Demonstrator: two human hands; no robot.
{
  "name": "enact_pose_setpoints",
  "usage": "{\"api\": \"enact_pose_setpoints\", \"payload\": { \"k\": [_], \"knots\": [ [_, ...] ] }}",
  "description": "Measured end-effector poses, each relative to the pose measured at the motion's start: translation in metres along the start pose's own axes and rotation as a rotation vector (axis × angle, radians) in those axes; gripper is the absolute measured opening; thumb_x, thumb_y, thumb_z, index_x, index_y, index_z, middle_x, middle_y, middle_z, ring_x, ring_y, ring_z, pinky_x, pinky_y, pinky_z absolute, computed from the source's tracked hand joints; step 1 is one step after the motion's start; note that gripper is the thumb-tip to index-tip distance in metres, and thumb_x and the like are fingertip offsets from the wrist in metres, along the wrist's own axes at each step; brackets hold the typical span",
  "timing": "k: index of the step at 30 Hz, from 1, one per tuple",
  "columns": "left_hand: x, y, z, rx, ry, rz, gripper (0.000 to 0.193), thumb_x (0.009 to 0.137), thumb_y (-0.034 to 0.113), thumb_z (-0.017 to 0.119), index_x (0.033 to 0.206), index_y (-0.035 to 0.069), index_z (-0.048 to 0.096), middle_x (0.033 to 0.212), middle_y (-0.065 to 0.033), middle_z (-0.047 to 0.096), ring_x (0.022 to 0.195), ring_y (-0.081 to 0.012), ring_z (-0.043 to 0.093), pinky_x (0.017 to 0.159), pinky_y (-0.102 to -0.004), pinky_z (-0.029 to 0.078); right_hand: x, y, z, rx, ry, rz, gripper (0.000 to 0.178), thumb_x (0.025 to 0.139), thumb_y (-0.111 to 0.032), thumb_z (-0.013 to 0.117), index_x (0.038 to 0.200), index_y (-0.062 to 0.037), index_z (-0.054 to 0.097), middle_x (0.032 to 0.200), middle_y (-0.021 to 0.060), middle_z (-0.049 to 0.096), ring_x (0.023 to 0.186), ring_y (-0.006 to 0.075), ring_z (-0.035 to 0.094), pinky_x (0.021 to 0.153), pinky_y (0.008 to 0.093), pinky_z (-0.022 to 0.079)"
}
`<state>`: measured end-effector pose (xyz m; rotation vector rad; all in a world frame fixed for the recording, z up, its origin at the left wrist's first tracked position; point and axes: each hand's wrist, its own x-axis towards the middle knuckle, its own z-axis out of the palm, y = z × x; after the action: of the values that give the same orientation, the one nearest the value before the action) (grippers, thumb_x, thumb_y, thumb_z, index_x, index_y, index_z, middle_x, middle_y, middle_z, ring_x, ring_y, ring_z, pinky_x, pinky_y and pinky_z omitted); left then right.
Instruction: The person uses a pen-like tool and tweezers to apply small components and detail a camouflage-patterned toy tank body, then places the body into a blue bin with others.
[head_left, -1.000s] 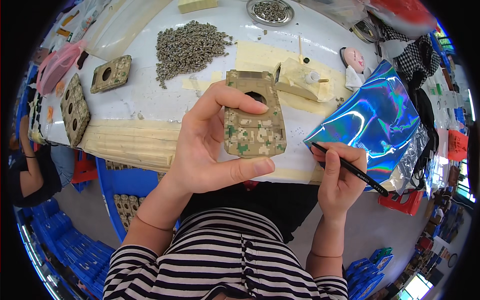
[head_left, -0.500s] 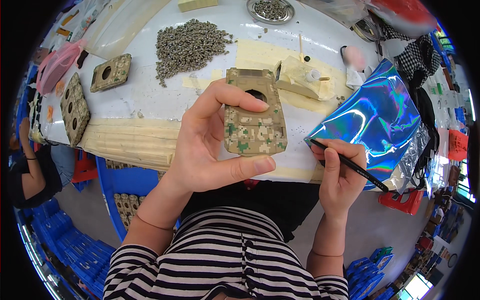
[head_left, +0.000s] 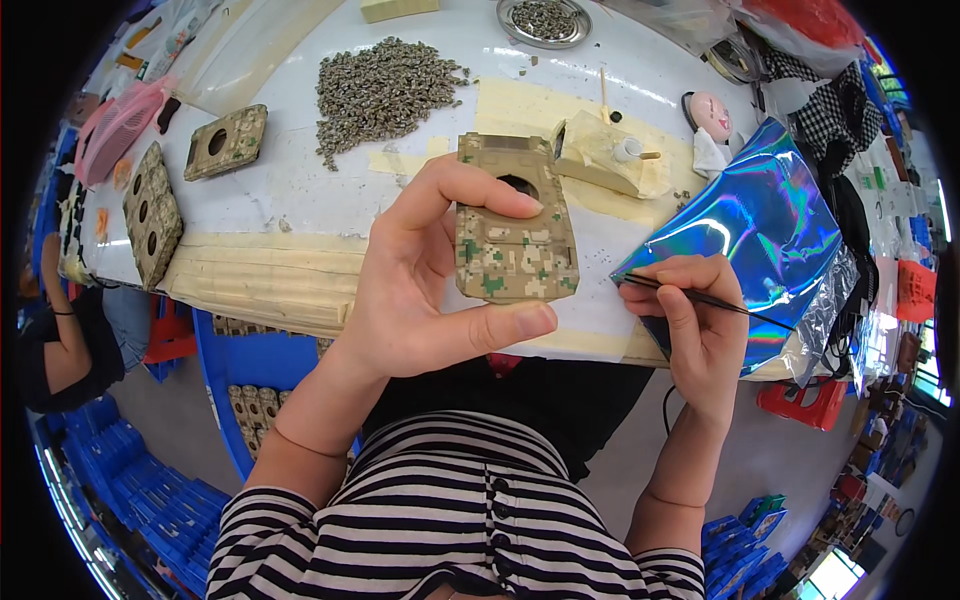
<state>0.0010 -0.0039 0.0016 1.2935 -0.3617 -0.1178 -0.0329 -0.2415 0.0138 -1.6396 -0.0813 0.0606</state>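
My left hand [head_left: 420, 290] is raised over the near edge of the white table [head_left: 300, 190], closed around a flat camouflage-printed panel [head_left: 515, 235] with a round hole near its far end; the thumb presses along the near edge and the forefinger lies across the far part beside the hole, so the panel sits upright between them, face toward me. My right hand [head_left: 695, 325] is just right of it, fingers pinched shut on a thin dark pick [head_left: 705, 298] that slants from near the panel's right edge out to the right; its tip comes close to the panel, but I cannot tell whether it touches. Behind the right hand a shiny iridescent blue bag [head_left: 770, 225] lies on the table's right side. Farther off, a heap of small grey-green parts [head_left: 385, 90] spreads across the table's middle, and a round metal dish [head_left: 545, 20] with more of them stands at the far edge. Just right of the panel's far end sits a pale yellow block [head_left: 605, 160] with a small white tube on it, resting on yellowish tape patches. On the left lie two more camouflage panels with holes, one [head_left: 227, 142] nearer the heap and one [head_left: 150, 212] at the table's left rim, with a pink mesh basket [head_left: 115, 125] beyond them. Another person's arm [head_left: 60, 340] shows at the far left, below the table.
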Motion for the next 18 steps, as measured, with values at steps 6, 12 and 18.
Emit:
{"api": "enact_pose_setpoints", "payload": {
  "k": [6, 12, 18],
  "knots": [
    [-0.0003, 0.0006, 0.0003, -0.01, -0.002, 0.0, 0.059, 0.064, 0.021, 0.081, 0.109, 0.002, 0.048, 0.108, -0.0127, 0.054, 0.097, -0.0224, 0.061, 0.086, -0.0362, 0.053, 0.0008, -0.0001, -0.0009, -0.022, -0.019, -0.005, 0.007, 0.09, 0.002, 0.054, 0.096, 0.0052, 0.051, 0.097, 0.0127, 0.059, 0.087, 0.0182, 0.065, 0.076, 0.0253, 0.054],
    [0.0002, 0.0006, 0.0005, -0.022, -0.005, -0.007, 0.059, 0.064, 0.021, 0.081, 0.109, 0.002, 0.048, 0.109, -0.0131, 0.053, 0.098, -0.0226, 0.061, 0.086, -0.0365, 0.053, 0.0009, 0.0002, -0.0012, -0.033, -0.022, 0.0, 0.007, 0.09, 0.002, 0.054, 0.095, 0.0053, 0.051, 0.097, 0.0131, 0.059, 0.086, 0.0179, 0.065, 0.076, 0.0253, 0.054],
    [0.0004, 0.0002, 0.001, -0.029, -0.009, 0.004, 0.059, 0.064, 0.021, 0.081, 0.109, 0.002, 0.048, 0.11, -0.013, 0.053, 0.099, -0.0227, 0.06, 0.087, -0.0368, 0.053, 0.0007, 0.0011, -0.0013, -0.038, -0.021, -0.014, 0.006, 0.09, 0.001, 0.053, 0.094, 0.0055, 0.051, 0.096, 0.0135, 0.06, 0.086, 0.0181, 0.066, 0.075, 0.0255, 0.054]
  ]
}}
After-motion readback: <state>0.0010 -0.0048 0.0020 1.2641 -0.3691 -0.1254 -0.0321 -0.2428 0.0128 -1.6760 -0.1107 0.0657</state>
